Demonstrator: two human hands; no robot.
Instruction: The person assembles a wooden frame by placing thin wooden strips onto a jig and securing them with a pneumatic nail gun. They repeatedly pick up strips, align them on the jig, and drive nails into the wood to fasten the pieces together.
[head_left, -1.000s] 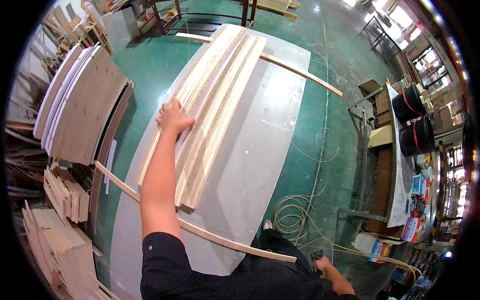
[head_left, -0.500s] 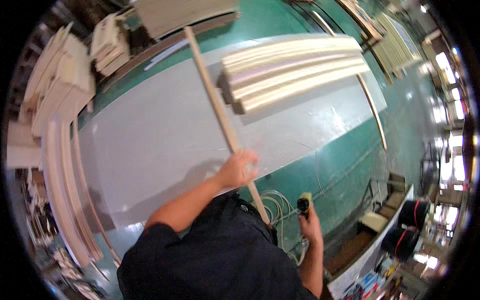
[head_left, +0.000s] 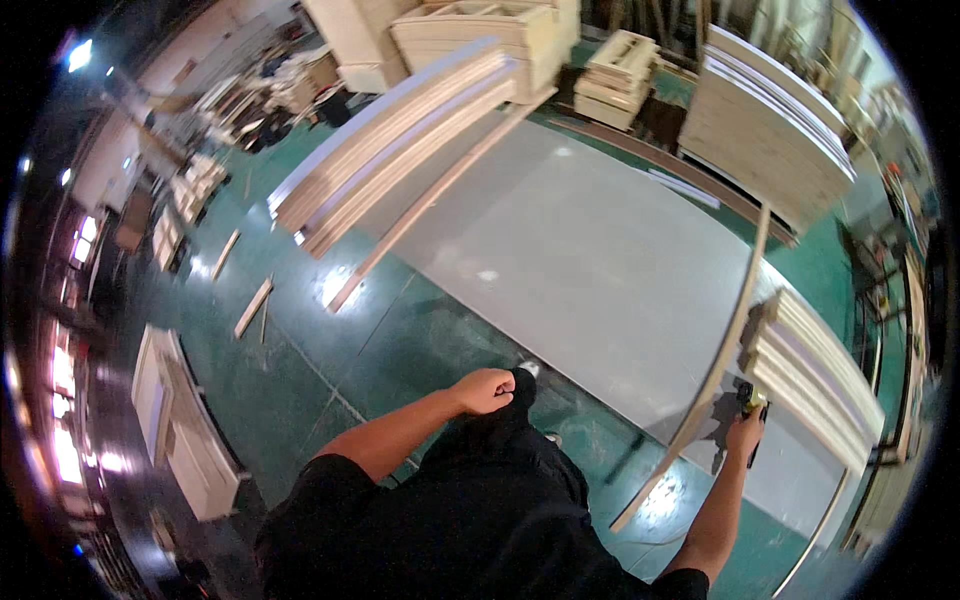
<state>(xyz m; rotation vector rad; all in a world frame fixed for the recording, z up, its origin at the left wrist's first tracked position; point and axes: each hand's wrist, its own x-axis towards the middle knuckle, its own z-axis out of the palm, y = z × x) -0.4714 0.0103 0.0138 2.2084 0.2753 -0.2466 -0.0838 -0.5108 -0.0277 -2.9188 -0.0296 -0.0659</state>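
My left hand [head_left: 485, 391] is closed in a loose fist in front of my body, beside my dark trousers. Whatever it may hold is hidden by the curled fingers. Out to the right, my right hand [head_left: 742, 434] grips a pistol-shaped, yellow-and-black power tool [head_left: 757, 401], too blurred to tell its exact kind. The tool is over the large grey panel's right end, close to a stack of pale wooden strips [head_left: 822, 380]. Left of that hand, a long wooden strip [head_left: 735, 335] lies across the grey panel [head_left: 590, 270] and sticks out past its near edge.
Another stack of strips [head_left: 400, 150] and a single strip [head_left: 440, 190] cross the panel's left end. Wooden frames [head_left: 185, 425] lie on the green floor at left, near loose offcuts [head_left: 254, 307]. Stacked boards [head_left: 765, 140] and crates [head_left: 617, 80] stand beyond the panel.
The view has swung left, so the panel's left end and the floor there now show. My left hand has come off the wooden strip and closed. The power tool is now over the panel.
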